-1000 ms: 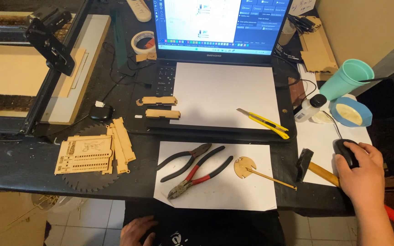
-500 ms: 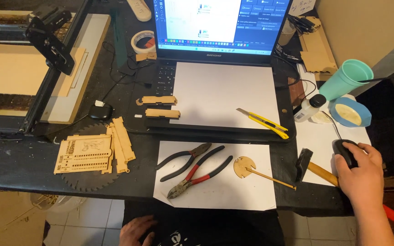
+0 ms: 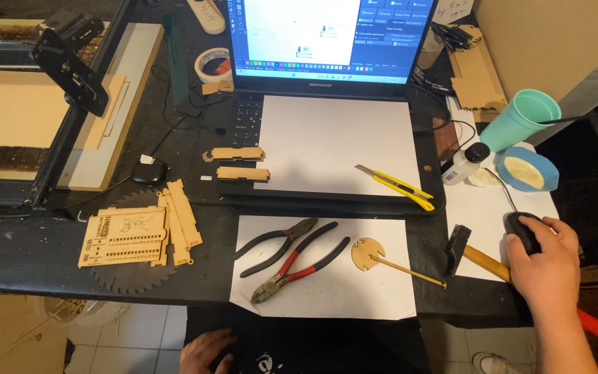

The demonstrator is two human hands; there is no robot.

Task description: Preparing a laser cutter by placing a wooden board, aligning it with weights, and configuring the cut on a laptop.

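My right hand [image 3: 548, 266] rests on a black computer mouse [image 3: 522, 232] at the right of the dark table, fingers curled over it. My left hand [image 3: 203, 350] lies low on my lap below the table's front edge, holding nothing I can see, fingers loosely bent. An open laptop [image 3: 327, 76] stands at the back centre with a white sheet [image 3: 333, 142] over its keyboard. In front lies another white sheet [image 3: 327, 291] with two pairs of pliers [image 3: 288, 260] and a round wooden disc on a thin stick [image 3: 372, 256].
A yellow utility knife [image 3: 396, 187] lies on the laptop sheet. A hammer [image 3: 472, 253] lies left of the mouse. A teal cup [image 3: 520, 121], a small bottle [image 3: 465, 163] and a tape roll [image 3: 527, 170] stand at right. Laser-cut wooden parts [image 3: 140, 235] and a laser engraver frame [image 3: 50, 104] are at left.
The laptop screen content has changed. My right hand stays on the mouse with little movement; my left hand remains on my lap.
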